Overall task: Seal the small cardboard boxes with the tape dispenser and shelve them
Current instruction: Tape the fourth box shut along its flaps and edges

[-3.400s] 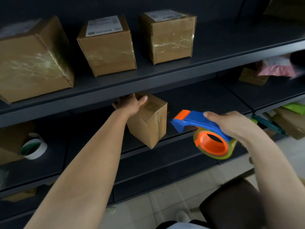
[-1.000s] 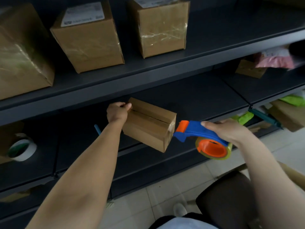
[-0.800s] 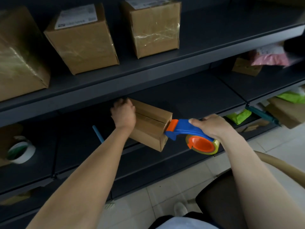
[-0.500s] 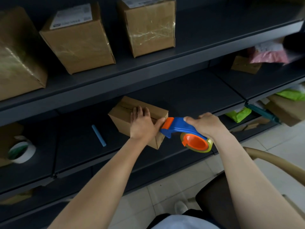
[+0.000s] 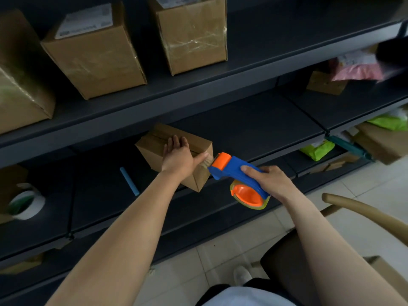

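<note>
A small cardboard box (image 5: 154,142) lies on the dark middle shelf (image 5: 254,129), one corner reaching past the shelf's front edge. My left hand (image 5: 177,156) lies flat on the box's top with fingers straight and the thumb stretched toward its right end. My right hand (image 5: 268,178) grips the blue and orange tape dispenser (image 5: 237,176) by its handle. The dispenser's orange head sits against the box's right end, close to my left thumb. A short strip of clear tape runs from the head to the box.
Three taped cardboard boxes (image 5: 95,51) stand on the upper shelf. A blue stick (image 5: 129,181) and a tape roll (image 5: 24,204) lie on the middle shelf at left. Pink and green parcels (image 5: 353,69) fill the right shelves. A curved wooden chair arm (image 5: 364,212) is at lower right.
My left hand turned the box, laid it on the shelf and moved from its left end onto its top. The dispenser came left to the box's right end, then drew slightly back.
</note>
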{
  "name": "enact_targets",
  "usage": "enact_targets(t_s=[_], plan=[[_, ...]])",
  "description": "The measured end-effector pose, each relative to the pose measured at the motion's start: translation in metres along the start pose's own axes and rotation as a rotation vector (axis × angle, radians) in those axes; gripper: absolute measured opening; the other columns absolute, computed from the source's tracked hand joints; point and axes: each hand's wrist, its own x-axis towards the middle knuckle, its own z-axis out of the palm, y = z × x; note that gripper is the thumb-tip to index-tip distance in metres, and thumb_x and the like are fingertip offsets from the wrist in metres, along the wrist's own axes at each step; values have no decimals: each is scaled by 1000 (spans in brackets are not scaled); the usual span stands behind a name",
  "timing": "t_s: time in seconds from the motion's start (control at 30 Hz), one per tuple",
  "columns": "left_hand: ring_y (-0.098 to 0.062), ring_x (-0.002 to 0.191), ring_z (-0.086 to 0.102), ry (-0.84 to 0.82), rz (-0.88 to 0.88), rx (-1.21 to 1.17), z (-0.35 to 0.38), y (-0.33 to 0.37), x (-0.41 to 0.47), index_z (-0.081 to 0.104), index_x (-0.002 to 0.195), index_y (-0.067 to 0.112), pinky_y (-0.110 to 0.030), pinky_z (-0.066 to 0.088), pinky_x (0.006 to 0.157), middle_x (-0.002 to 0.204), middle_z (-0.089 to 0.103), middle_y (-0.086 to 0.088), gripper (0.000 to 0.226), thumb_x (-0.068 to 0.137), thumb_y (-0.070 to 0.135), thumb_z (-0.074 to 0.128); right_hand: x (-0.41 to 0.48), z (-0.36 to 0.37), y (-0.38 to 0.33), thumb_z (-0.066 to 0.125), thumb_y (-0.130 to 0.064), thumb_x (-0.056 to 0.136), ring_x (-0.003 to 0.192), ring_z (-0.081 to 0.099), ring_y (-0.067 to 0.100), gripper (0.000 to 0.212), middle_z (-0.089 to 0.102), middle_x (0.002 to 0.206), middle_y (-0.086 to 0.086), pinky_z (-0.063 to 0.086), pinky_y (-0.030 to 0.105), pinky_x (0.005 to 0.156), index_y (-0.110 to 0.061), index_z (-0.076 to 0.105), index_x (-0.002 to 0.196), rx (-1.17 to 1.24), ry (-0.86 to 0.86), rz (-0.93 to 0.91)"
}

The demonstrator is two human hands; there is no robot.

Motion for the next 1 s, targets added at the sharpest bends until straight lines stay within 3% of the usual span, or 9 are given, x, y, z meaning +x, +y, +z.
enact_targets(t_s=[0.23,0.33,0.5,0.63,0.73,0.8,1.0], plan=[[-29,145,-2,-22,21,27,-2,-2,-4,-2,150,9,-42,2,116,157,-5,-17,95,86,73,24,-3,-14,39,71,-61,71,36,53,1,45,59,43,-9,35,12,34,-17,66,64,1,11,45],[-30,145,-3,-23,7,51,-5,3,-7,-3,150,8,-43,2,116,157,-5,-18,94,87,72,24,0,1,35,70,-60,74,43,54,7,46,56,45,-5,35,18,37,-18,60,58,-122,53,22],[-32,145,4,90,18,45,-2,11,-24,7,149,5,-44,10,116,157,5,-20,104,80,73,43,7,45,4,62,-62,79,70,57,18,54,63,81,4,37,26,57,-9,61,88,-229,69,-15],[-34,143,12,114,16,-53,-9,6,-29,16,148,4,-46,21,115,154,14,-22,95,82,61,53,3,45,-10,65,-61,76,61,55,15,50,58,75,3,32,25,45,-12,54,77,-228,93,-21],[-34,135,31,135,-7,-200,-18,0,-33,32,142,6,-44,34,107,145,35,-18,81,83,55,58,0,37,-18,67,-63,73,74,57,21,55,59,82,4,31,26,47,-11,55,84,-231,126,-46],[-31,125,42,158,-12,-278,-21,-3,-37,40,137,7,-41,39,98,133,47,-14,73,82,52,60,-4,33,-27,69,-63,71,70,55,19,54,56,79,1,29,26,47,-13,51,79,-239,150,-72],[-15,98,54,199,-16,-550,-39,-10,-40,56,122,16,-29,40,73,106,56,7,55,80,51,62,-12,-3,-63,70,-63,68,63,54,20,54,59,73,5,29,26,45,-12,55,74,-362,142,-147]])
